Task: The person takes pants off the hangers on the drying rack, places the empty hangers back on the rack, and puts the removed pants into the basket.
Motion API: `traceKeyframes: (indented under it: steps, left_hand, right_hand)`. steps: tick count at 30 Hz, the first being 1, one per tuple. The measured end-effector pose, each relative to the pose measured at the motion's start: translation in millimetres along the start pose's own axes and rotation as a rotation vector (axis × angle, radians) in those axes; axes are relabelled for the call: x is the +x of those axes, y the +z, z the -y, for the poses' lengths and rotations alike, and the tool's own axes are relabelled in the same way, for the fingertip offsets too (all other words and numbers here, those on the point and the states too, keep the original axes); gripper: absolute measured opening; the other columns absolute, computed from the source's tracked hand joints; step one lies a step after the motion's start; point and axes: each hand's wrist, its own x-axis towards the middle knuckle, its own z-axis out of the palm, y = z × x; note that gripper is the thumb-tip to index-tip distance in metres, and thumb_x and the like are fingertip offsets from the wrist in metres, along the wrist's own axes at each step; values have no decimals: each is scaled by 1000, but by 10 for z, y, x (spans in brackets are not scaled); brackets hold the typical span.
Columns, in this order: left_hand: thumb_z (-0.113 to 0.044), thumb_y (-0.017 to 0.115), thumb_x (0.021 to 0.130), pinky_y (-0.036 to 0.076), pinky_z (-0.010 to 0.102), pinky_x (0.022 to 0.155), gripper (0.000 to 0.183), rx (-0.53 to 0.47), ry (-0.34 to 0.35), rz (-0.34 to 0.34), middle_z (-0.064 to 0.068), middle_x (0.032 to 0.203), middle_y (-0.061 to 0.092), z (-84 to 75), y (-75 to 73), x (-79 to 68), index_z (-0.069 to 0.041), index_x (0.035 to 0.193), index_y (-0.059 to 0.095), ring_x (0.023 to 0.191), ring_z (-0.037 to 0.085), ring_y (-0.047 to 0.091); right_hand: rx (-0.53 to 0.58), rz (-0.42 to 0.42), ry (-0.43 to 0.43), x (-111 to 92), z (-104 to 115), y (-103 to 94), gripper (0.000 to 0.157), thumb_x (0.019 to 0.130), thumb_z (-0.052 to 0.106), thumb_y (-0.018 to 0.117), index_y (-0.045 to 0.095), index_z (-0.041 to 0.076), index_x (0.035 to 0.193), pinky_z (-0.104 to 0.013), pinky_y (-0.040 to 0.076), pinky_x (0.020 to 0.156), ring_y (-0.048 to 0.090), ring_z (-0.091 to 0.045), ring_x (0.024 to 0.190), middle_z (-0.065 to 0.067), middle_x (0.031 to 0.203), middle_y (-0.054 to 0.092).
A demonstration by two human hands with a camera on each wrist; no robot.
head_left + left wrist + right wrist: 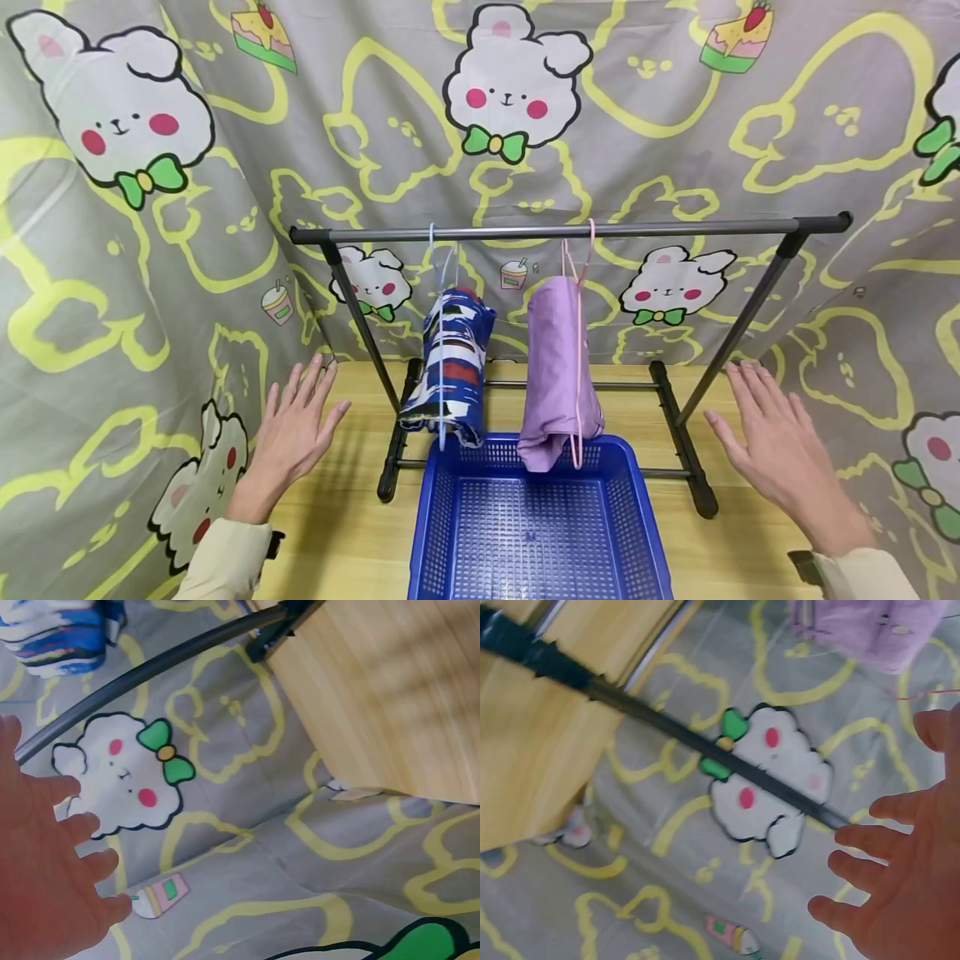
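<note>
My left hand (292,429) is held palm down with straight, spread fingers, left of a garment rack, and holds nothing. On the other side my right hand (776,442) is likewise spread and bare, beside the rack's right leg. From the rack's bar (510,233) hang two garments. One is a blue, white and red patterned garment (453,358) on a light blue hanger (441,333). The other is a purple garment (553,367) on a pink hanger (579,367). In the left wrist view the patterned garment (56,637) shows at the top; the right wrist view shows the purple one (874,630).
A blue plastic basket (431,533) stands on the wooden surface (337,533) in front of the rack, its back rim below the garments. The rack's black feet (693,475) rest on that surface. Grey curtains (660,100) with rabbit prints enclose the back and sides.
</note>
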Motion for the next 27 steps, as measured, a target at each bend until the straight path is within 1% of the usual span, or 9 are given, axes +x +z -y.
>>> traceKeyframes:
  steps: [5, 9, 13, 17, 18, 21, 24, 25, 27]
  left_hand:
    - [-48, 38, 99, 5, 60, 110, 64, -31, 4, -17, 3, 158, 7, -103, -89, -18, -23, 153, 15, 143, 34, 7]
    - [-45, 37, 100, 7, 60, 109, 62, -91, -2, -20, 3, 158, 8, -215, -115, -42, -21, 153, 17, 142, 36, 12]
    - [-40, 38, 101, 14, 63, 107, 59, -197, -7, -20, 7, 157, 14, -337, -76, -116, -16, 152, 22, 140, 38, 18]
    - [-33, 41, 101, 22, 62, 104, 55, -369, -14, -43, 9, 155, 21, -452, -51, -193, -14, 151, 25, 138, 38, 24]
    - [-31, 42, 101, 23, 60, 104, 55, -412, -13, -58, 9, 154, 22, -479, -56, -196, -15, 151, 25, 138, 37, 24]
    - [-26, 43, 101, 23, 57, 105, 54, -501, -10, -115, 7, 154, 24, -561, -101, -147, -16, 151, 25, 139, 34, 23]
    - [-23, 45, 101, 24, 58, 106, 52, -545, -23, -219, 5, 153, 26, -665, -181, -29, -19, 150, 28, 139, 32, 24]
    - [-23, 46, 100, 24, 58, 106, 52, -559, -28, -257, 5, 153, 27, -701, -207, 15, -19, 149, 30, 139, 31, 25]
    - [-22, 47, 100, 25, 58, 105, 50, -585, -40, -329, 3, 152, 29, -778, -259, 99, -20, 148, 33, 138, 29, 26]
  right_hand:
    - [69, -64, -27, 32, 223, -82, 72, 95, 37, 53, 16, 13, 152, -53, 3, 113, 15, -37, 141, -19, 154, 19]
    - [160, -130, -24, 54, 399, -139, 69, 94, 31, 57, 22, 17, 152, -60, 15, 108, 27, -45, 133, -21, 149, 29]
    - [276, -168, -17, 69, 590, -145, 65, 94, 27, 58, 27, 19, 150, -64, 24, 100, 33, -45, 130, -18, 148, 33]
    - [402, -166, -4, 69, 782, -88, 62, 94, 23, 58, 29, 24, 150, -62, 30, 97, 36, -40, 129, -14, 146, 38]
    - [435, -173, -1, 72, 829, -70, 62, 94, 22, 59, 30, 25, 149, -59, 33, 97, 39, -38, 128, -13, 143, 41]
    - [543, -188, -8, 84, 970, -26, 61, 93, 16, 59, 33, 26, 147, -35, 37, 101, 46, -31, 123, -10, 137, 49]
    - [648, -192, -18, 108, 1106, 6, 59, 94, 11, 58, 35, 24, 146, -14, 34, 98, 50, -26, 119, -7, 134, 52]
    - [685, -187, -18, 116, 1147, 15, 58, 94, 10, 57, 35, 23, 146, -10, 32, 97, 50, -25, 119, -7, 134, 52]
    - [750, -178, -21, 134, 1224, 35, 57, 95, 8, 55, 35, 22, 146, -11, 34, 97, 50, -25, 120, -8, 134, 51]
